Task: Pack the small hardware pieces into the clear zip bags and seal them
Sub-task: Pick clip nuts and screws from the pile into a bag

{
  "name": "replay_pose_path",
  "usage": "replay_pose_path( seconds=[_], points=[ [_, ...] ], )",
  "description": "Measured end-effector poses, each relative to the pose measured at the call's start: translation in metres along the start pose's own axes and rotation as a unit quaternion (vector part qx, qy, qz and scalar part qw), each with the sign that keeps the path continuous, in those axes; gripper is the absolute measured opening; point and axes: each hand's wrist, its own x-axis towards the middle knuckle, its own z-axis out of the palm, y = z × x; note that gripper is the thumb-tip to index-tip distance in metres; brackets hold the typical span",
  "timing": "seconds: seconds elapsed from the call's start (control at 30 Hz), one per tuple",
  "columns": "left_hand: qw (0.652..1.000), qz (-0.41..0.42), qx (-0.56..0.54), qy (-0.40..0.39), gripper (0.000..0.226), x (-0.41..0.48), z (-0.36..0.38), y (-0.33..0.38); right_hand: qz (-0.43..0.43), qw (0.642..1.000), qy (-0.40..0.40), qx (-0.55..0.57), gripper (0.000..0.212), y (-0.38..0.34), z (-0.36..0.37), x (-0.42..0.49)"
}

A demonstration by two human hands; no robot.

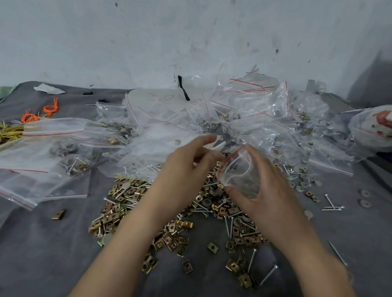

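My right hand point(266, 190) holds a small clear zip bag point(239, 173) with a red-lined mouth, fingers and thumb curled around it, the mouth facing left and spread wide. My left hand point(186, 168) hovers just left of the bag's mouth with curled fingers; whether it pinches a piece I cannot tell. Below both hands lies a heap of brass-coloured square clip nuts point(178, 229) mixed with silver nails point(251, 259) and grey washers point(303, 183) on a grey cloth point(39, 253).
A pile of filled and empty clear zip bags point(240, 114) spreads behind the hands up to the wall. Flat empty bags point(29, 169) lie at the left. Orange and yellow ties point(29, 117) sit far left. A printed bundle point(381, 126) rests at the right.
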Motion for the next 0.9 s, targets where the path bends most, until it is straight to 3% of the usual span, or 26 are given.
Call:
replay_pose_path(
  seconds=[0.17, 0.37, 0.53, 0.9],
  points=[
    [0.994, -0.045, 0.080, 0.051, 0.032, 0.004, -0.013, -0.019, 0.004, 1.000, -0.003, -0.008, 0.086, 0.001, -0.002, 0.001],
    [0.955, -0.047, 0.290, -0.028, 0.035, 0.005, -0.007, -0.041, 0.011, 1.000, 0.000, 0.006, 0.084, 0.001, -0.004, 0.000],
    [0.922, -0.050, 0.379, -0.063, 0.040, 0.007, 0.002, -0.052, 0.023, 0.999, -0.004, 0.023, 0.090, 0.003, -0.006, -0.001],
    [0.929, -0.043, 0.361, -0.071, 0.038, 0.012, 0.006, -0.058, 0.014, 1.000, -0.014, 0.005, 0.093, 0.001, -0.008, -0.002]
  ],
)
